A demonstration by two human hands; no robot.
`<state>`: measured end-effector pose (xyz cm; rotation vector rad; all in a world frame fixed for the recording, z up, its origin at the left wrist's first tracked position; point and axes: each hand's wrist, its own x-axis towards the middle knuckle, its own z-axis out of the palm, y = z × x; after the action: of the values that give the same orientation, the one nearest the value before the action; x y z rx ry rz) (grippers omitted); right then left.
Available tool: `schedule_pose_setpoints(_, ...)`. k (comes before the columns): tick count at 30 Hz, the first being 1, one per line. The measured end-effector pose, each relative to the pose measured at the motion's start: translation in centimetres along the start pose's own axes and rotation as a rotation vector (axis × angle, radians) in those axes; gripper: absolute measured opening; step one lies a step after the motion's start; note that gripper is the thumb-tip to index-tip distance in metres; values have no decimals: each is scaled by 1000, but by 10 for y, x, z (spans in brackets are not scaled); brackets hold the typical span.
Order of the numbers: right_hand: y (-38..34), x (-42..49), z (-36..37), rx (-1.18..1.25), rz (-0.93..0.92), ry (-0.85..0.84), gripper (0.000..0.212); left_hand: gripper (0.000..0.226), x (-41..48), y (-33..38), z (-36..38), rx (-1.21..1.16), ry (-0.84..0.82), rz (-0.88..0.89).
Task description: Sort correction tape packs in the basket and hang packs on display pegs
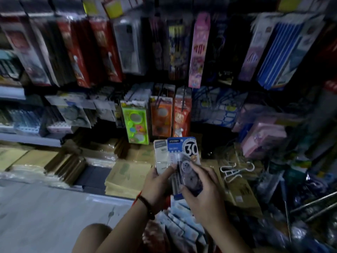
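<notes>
Correction tape pack, blue, stands upright in a two-handed grip: right hand pinching its blister end, left hand curled round it and a white pack; hanging end points up toward display rows, basket stock below.

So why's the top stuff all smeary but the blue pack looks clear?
In the head view, the light is dim; the hanging packs are smeared by motion blur; the blue pack, gripped by the left hand and right hand, is sharp enough to read its 30.
</notes>
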<state>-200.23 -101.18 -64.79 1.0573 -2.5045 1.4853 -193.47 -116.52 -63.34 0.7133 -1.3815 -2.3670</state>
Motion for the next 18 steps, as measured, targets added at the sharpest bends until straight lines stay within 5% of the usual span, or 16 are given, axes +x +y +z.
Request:
schedule_pose_setpoints(6,-41,75,-67,-38,-91,175,64,42,21,83,53,58,-147,105)
schedule_pose_setpoints(18,-87,201,-229,-211,-291,547,61,31,54,231,163,146,-237,382)
